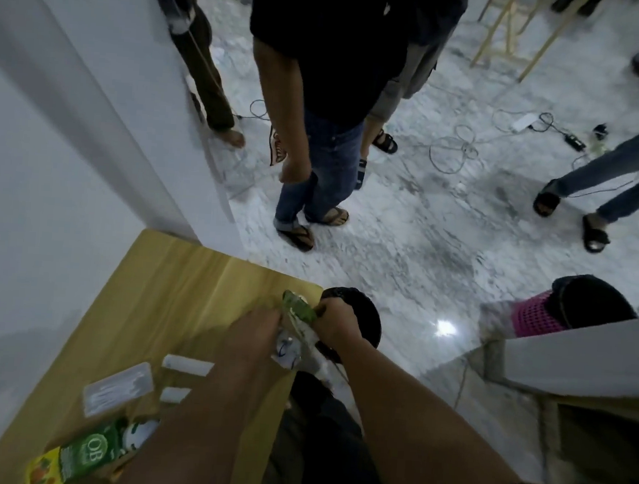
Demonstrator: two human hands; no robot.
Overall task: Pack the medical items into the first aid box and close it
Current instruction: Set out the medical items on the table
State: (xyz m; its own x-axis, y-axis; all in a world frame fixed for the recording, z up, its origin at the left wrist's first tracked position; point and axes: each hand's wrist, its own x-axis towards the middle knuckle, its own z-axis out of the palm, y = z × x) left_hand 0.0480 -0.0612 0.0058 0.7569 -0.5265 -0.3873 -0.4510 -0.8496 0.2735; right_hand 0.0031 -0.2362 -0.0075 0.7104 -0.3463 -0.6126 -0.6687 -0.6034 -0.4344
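Gripping a blurred green-and-clear plastic pouch [298,312] at table's [178,292] 3 o'clock edge, left hand [255,328] and right hand [337,320] both clamped on it; likely opening, then packing white rolls [187,366].

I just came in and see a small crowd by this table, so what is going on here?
A person at the wooden table has both hands on a green-topped clear packet near the far right corner, the left hand and right hand gripping it from either side; the picture is blurred there. Two white rolls, a clear flat case and a green box lie unpacked. No first aid box is clearly visible. Others stand nearby on the floor.
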